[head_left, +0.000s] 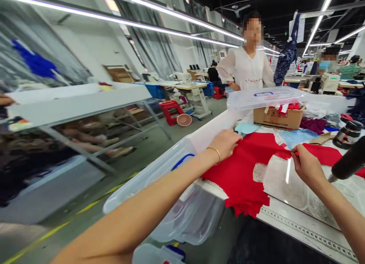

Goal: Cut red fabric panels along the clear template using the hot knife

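Note:
A piece of red fabric (245, 172) lies spread over the near left corner of the white table, its ragged lower edge hanging past the front. My left hand (226, 144), with a gold bangle at the wrist, pinches the upper left edge of the fabric. Further right, my right hand (308, 165) has thumb and fingers closed on another edge of the same cloth. Between the hands the fabric is stretched. More red cloth (323, 153) extends behind my right hand. Clear plastic containers (285, 180) sit under and beside my right hand.
A measuring tape (308, 233) runs along the table's front edge. Behind are a cardboard box (278, 118), a clear lid (265, 97) and a dark jar (348, 134). A black cylindrical object (349, 161) juts in at right. Plastic bins (171, 203) stand left. A person (248, 66) stands beyond.

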A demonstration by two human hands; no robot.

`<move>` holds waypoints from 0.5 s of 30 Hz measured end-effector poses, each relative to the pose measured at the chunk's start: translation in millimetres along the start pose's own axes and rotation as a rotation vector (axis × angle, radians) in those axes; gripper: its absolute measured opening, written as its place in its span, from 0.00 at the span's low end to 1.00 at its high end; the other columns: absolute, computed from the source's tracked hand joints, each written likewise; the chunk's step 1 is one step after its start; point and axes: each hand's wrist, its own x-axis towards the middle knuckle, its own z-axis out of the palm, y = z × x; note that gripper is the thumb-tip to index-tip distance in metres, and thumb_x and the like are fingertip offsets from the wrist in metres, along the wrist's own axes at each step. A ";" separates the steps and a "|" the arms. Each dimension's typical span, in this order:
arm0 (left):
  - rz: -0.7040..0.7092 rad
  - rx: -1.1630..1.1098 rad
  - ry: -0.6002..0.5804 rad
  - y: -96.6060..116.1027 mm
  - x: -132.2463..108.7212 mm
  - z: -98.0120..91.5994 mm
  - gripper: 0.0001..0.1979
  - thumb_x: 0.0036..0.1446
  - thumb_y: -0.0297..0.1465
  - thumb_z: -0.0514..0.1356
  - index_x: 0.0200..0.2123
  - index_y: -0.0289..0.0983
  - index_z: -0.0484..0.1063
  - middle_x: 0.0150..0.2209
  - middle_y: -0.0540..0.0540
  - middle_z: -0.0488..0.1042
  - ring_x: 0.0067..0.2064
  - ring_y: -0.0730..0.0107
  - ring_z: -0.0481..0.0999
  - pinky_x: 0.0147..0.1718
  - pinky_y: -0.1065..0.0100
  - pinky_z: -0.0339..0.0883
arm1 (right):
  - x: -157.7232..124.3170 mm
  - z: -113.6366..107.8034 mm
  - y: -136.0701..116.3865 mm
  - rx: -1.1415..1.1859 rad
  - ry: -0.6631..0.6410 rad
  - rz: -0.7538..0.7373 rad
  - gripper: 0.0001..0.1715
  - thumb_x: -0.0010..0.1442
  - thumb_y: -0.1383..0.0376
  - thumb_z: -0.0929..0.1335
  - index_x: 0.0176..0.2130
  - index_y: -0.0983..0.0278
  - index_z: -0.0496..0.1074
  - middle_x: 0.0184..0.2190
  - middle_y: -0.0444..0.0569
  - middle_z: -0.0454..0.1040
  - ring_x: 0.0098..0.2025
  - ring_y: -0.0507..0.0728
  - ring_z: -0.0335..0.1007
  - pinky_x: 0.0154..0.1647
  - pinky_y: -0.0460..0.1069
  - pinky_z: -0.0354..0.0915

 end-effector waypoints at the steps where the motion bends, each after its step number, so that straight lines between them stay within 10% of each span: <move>1: -0.007 0.066 0.036 -10.5 -8.2 -5.9 0.10 0.57 0.21 0.60 0.39 0.39 0.77 0.39 0.42 0.78 0.49 0.53 0.75 0.52 0.54 0.68 | -3.3 0.2 -11.1 0.080 0.079 -0.083 0.06 0.70 0.66 0.61 0.41 0.59 0.67 0.33 0.48 0.76 0.29 0.58 0.72 0.26 0.49 0.60; 5: -0.030 0.277 0.107 -42.3 -53.8 -7.3 0.12 0.58 0.18 0.56 0.32 0.38 0.76 0.35 0.39 0.76 0.46 0.51 0.74 0.49 0.52 0.69 | -34.1 18.0 -58.8 0.281 0.247 -0.465 0.10 0.70 0.70 0.61 0.41 0.58 0.68 0.33 0.46 0.77 0.31 0.55 0.76 0.27 0.47 0.65; 10: -0.017 0.417 0.102 -58.3 -111.2 31.3 0.13 0.54 0.15 0.56 0.28 0.38 0.74 0.31 0.41 0.75 0.38 0.54 0.74 0.42 0.55 0.70 | -75.5 51.9 -91.8 0.161 0.056 -0.588 0.26 0.61 0.81 0.62 0.52 0.60 0.69 0.41 0.49 0.79 0.38 0.55 0.79 0.26 0.46 0.65; 15: 0.011 0.457 0.126 -65.4 -137.9 48.7 0.17 0.51 0.15 0.57 0.38 0.39 0.78 0.38 0.40 0.78 0.43 0.53 0.76 0.45 0.55 0.71 | -91.3 44.4 -84.7 0.126 -0.167 -0.589 0.11 0.60 0.75 0.69 0.38 0.60 0.71 0.39 0.47 0.77 0.38 0.56 0.77 0.24 0.46 0.63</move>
